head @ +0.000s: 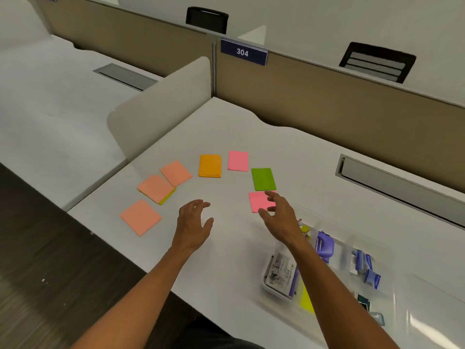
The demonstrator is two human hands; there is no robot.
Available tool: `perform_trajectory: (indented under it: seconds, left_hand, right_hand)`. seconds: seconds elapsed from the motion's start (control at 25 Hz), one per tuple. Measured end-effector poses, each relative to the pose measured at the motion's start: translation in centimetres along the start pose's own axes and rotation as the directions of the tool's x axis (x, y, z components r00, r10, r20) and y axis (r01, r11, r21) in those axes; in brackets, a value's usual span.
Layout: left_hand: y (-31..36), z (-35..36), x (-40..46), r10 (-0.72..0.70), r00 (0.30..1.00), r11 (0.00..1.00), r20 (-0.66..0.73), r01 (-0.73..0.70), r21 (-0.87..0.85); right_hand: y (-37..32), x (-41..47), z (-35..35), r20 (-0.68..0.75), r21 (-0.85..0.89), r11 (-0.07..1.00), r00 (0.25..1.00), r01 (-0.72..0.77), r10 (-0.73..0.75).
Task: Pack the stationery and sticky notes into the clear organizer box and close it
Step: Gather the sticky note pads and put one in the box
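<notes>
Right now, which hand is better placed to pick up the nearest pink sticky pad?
Right hand: its open fingers hover over the near pink pad. The left hand hangs open over bare desk, farther away.

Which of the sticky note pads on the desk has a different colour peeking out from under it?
The salmon pad second from the left: a yellow-green edge shows beneath its lower right side. The other pads show one colour each.

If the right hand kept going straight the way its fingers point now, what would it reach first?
Most likely the near pink sticky note pad: the right hand, open, already hovers over its near edge. Beyond it lies the green pad. Height above the desk is unclear.
</notes>
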State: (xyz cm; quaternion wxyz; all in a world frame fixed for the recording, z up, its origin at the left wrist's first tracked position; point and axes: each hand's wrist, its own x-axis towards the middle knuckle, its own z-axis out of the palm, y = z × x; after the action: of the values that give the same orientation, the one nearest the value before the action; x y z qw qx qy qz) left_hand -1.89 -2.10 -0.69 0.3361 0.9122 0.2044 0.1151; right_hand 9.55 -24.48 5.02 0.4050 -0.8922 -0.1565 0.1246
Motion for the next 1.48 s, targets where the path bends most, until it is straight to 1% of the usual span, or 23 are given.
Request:
perform_trajectory:
  seconds: [0.16,0.24,0.32,0.4,0.48,0.6,0.68,0.76,0.84,0.96,1.08,1.24,1.32,1.36,1.48]
  left_hand:
    - [-2.6,-1.5,0.0,-0.094,0.995,0.996,-0.018,0.094,-0.003]
    - [-3.9,-2.3,0.0,-0.129,0.991,0.991,-0.034,0.13,0.022]
    - [-5.6,-3.4,0.1,-0.191,0.978,0.978,-0.081,0.197,0.064]
    - [-7.5,-4.8,0.4,-0.303,0.944,0.94,-0.132,0.318,0.12]
    - [-9.3,-6.1,0.7,-0.401,0.909,0.886,-0.112,0.416,0.204]
    - [-11.1,-7.0,1.1,-0.445,0.896,0.842,-0.014,0.423,0.335]
    - [-11.7,-7.3,1.4,-0.479,0.878,0.83,-0.012,0.457,0.32]
    - [-12.2,-7.7,1.9,-0.533,0.846,0.812,-0.02,0.518,0.27]
    - [-12.6,-8.1,2.5,-0.566,0.824,0.795,0.011,0.542,0.274]
    - [-12.7,-8.2,2.9,-0.532,0.846,0.799,0.014,0.497,0.34]
    - [-11.8,-8.6,3.2,-0.522,0.852,0.789,0.025,0.472,0.393]
    - [-10.6,-8.9,3.7,-0.603,0.793,0.72,0.09,0.491,0.491]
    - [-10.2,-8.6,3.5,-0.619,0.777,0.729,0.115,0.514,0.451]
    - [-10.0,-8.3,3.4,-0.611,0.783,0.746,0.116,0.52,0.416]
    - [-8.8,-7.7,2.6,-0.542,0.834,0.811,0.097,0.49,0.319]
  right_hand:
    - [0.0,1.9,2.2,0.11,-0.132,0.991,0.993,-0.016,0.031]
    - [0.2,3.2,3.2,0.175,-0.199,0.977,0.979,-0.072,0.108]
    - [0.7,4.4,4.2,0.208,-0.314,0.942,0.959,-0.119,0.191]
    - [1.2,5.7,5.0,0.181,-0.428,0.892,0.953,-0.146,0.243]
    - [1.5,6.8,5.7,0.137,-0.485,0.851,0.944,-0.2,0.3]
    - [1.3,7.4,6.9,0.031,-0.52,0.808,0.939,-0.276,0.341]
    - [1.2,7.4,7.6,-0.053,-0.567,0.772,0.947,-0.289,0.316]
    - [1.3,7.8,7.9,-0.058,-0.63,0.727,0.949,-0.275,0.309]
    - [1.5,8.5,7.8,-0.051,-0.63,0.715,0.934,-0.304,0.353]
    - [1.4,9.6,7.6,-0.068,-0.554,0.744,0.911,-0.373,0.406]
    - [1.4,9.7,7.6,-0.092,-0.559,0.729,0.903,-0.396,0.421]
    - [1.0,8.7,7.1,0.02,-0.533,0.764,0.897,-0.364,0.442]
    - [0.3,8.0,7.1,0.056,-0.501,0.774,0.878,-0.386,0.475]
    - [0.0,7.6,7.2,0.069,-0.509,0.771,0.875,-0.383,0.48]
    - [-0.4,6.3,7.5,0.099,-0.561,0.757,0.881,-0.335,0.463]
